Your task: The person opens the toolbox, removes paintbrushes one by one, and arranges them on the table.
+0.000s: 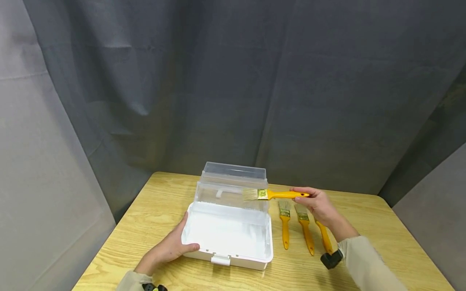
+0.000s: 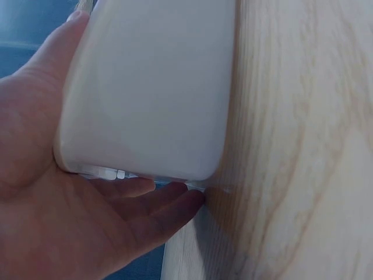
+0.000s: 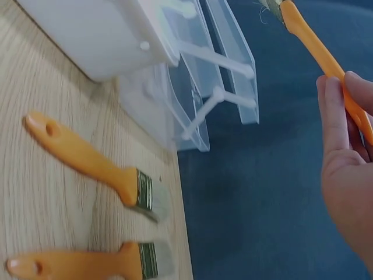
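Note:
My right hand [image 1: 320, 205] pinches a paintbrush [image 1: 287, 195] by the end of its orange handle, thumb on one side and fingers on the other. This brush is held level in the air, its pale bristles pointing left and overlapping the raised clear trays in the head view. A white storage box [image 1: 270, 238] stands open on the table. My left hand [image 1: 171, 241] grips its left end, the thumb at the front rim and the fingers round the rear corner, as the left wrist view shows. White bare floor shows inside the box.
Right of the box lie more orange-handled paintbrushes: one [image 1: 285, 226] beside it, another [image 1: 306, 232] further right, and a third [image 1: 325, 237] partly under my right arm. Behind the box, hinged clear trays [image 1: 233, 171] stand raised. Grey curtains [image 1: 233, 81] surround the wooden table [image 1: 153, 202].

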